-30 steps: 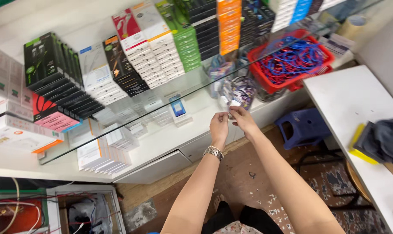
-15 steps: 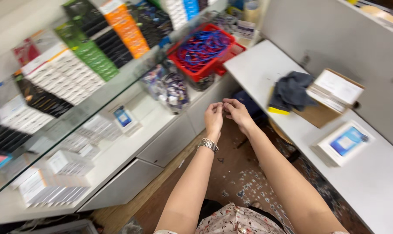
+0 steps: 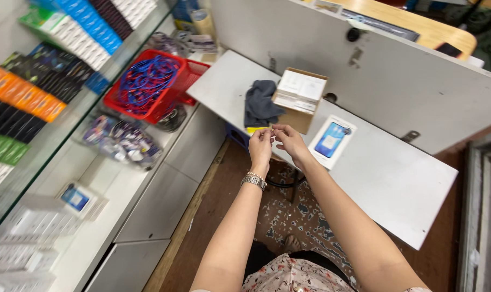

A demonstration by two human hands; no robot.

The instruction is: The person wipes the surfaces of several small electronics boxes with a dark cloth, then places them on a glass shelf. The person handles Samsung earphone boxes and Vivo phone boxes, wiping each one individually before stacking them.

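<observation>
The left hand [image 3: 260, 147] and the right hand [image 3: 290, 141] are raised side by side in the middle of the view, fingertips turned toward each other and almost meeting. On each hand the thumb and forefinger are pressed close together as if pinching something very small; whatever sits between them is too tiny to make out. A metal wristwatch [image 3: 254, 180] circles the left wrist. Just beyond the fingertips lies a white desk [image 3: 397, 178], and near its edge, right behind the hands, a dark grey cloth [image 3: 259, 104] is bunched up, with a bit of yellow showing under its near edge. Touching the cloth on its right is an open brown cardboard box [image 3: 299, 100] with a white box inside. Just beside that, further right, a flat white package with a blue phone picture [image 3: 332, 140] lies on the desk. A blue plastic stool [image 3: 238, 135] peeks out from under the desk. To the left, well apart from the hands, a red basket [image 3: 188, 75] full of blue and red cables rests on a glass display counter [image 3: 50, 140], with clear bags of small items [image 3: 121, 141] beside it and rows of coloured boxes above. Below the hands the floor [image 3: 288, 216] is brown and speckled.
</observation>
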